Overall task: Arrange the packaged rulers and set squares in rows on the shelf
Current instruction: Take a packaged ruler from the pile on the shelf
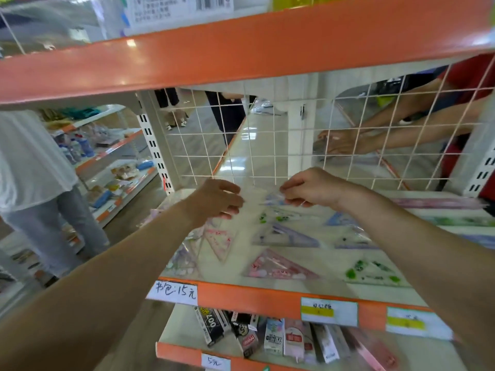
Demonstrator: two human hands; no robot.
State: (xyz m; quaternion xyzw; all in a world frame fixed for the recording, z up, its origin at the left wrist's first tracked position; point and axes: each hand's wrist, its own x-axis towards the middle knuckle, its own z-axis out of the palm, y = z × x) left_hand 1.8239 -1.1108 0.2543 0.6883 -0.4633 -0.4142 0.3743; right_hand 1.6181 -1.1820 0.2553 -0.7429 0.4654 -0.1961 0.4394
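Several clear packets of set squares lie on the cream shelf (316, 287): a pink one (278, 269) at the front, a purple one (286, 235) behind it, a green-spotted one (375, 271) to the right and a pink one (218, 241) at the left. Long ruler packets (439, 203) lie along the back right. My right hand (310, 187) pinches the top of a clear set-square packet (273, 198) near the wire back. My left hand (219, 200) hovers beside that packet with fingers curled; whether it touches the packet is unclear.
A white wire grid (241, 145) closes the shelf's back. Behind it another person's hands (340, 141) work on the far side. An orange shelf edge (241, 52) hangs overhead. A person in white (34, 170) stands at the left. The shelf below holds boxed stationery (267, 336).
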